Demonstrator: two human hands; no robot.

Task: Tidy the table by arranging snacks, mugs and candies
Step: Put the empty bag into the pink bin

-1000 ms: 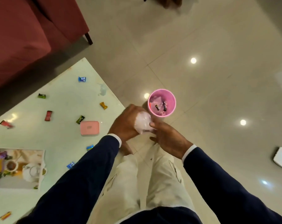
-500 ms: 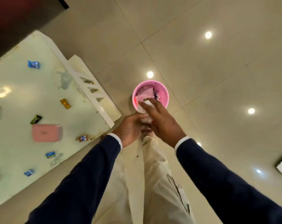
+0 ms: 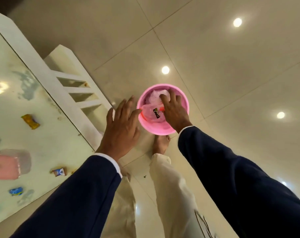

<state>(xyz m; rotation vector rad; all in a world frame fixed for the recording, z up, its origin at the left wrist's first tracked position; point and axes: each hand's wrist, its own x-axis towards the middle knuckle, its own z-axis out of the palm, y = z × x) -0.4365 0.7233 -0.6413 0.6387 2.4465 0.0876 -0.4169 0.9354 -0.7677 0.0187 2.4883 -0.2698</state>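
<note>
A pink bin [image 3: 163, 133] stands on the floor just right of the table. My right hand [image 3: 175, 109] reaches into it, fingers spread and lying on a crumpled white wad [image 3: 155, 96]. Clear plastic with a black wrapper [image 3: 156, 112] also lies in the bin. My left hand [image 3: 123, 127] hovers flat with straight fingers beside the bin's left rim and holds nothing. On the pale green table [image 3: 11, 103] lie a gold candy [image 3: 31, 121], a blue and white candy [image 3: 59, 172], a blue candy [image 3: 16, 191] and a pink box [image 3: 8, 164].
The table's white frame and shelf [image 3: 72, 78] jut out toward the bin. My bare foot [image 3: 161, 143] stands right below the bin. Glossy floor tiles [image 3: 231, 83] spread to the right and beyond.
Both hands moved forward from near my body to the bin. The right hand carried the white wad down into it, and the left hand let go and spread out beside the rim.
</note>
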